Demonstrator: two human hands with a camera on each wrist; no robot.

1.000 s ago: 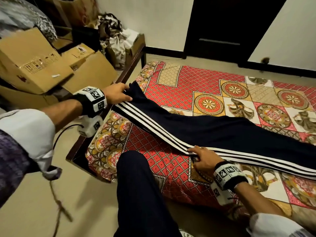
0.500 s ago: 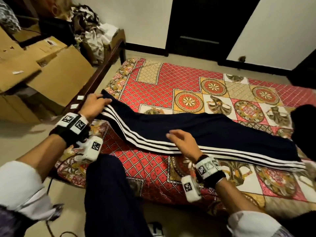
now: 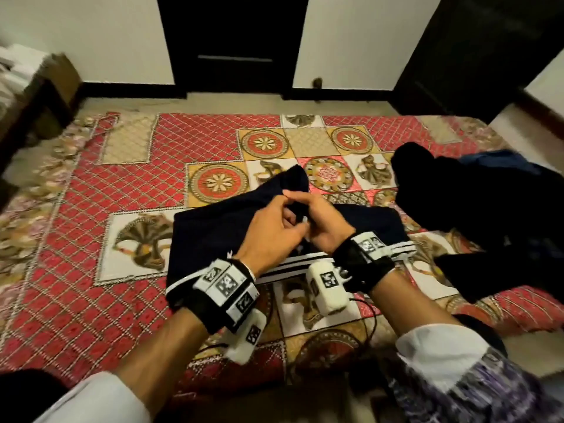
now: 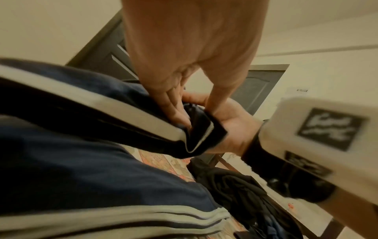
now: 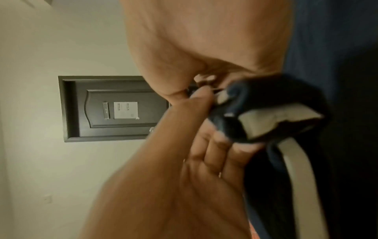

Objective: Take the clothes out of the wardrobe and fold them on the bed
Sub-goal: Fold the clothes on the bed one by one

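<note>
- The navy track pants (image 3: 213, 239) with white side stripes lie folded over on the bed (image 3: 91, 270), near its front edge, roughly in the middle of the patterned red bedspread.
- The left hand (image 3: 271, 233) has its fingers curled round the dark hem end of the pants; the left wrist view shows fingers (image 4: 174, 111) and thumb pinching the bunched cloth with a white stripe at its edge.
- The right hand (image 3: 323, 221) meets the left hand above the pants and grips the same bunched end, its fingers tucked into the fabric.
- Both hands are raised slightly off the folded layer, which stays flat on the bedspread beneath them.
- A pile of dark clothes (image 3: 473, 203) sits on the right part of the bed, just beside the pants, with a bit of blue cloth showing at its far side.
- A cardboard box (image 3: 61, 77) stands off the bed at the far left; its contents are too blurred to tell.
- A dark door (image 3: 232, 41) stands in the wall beyond the bed.
</note>
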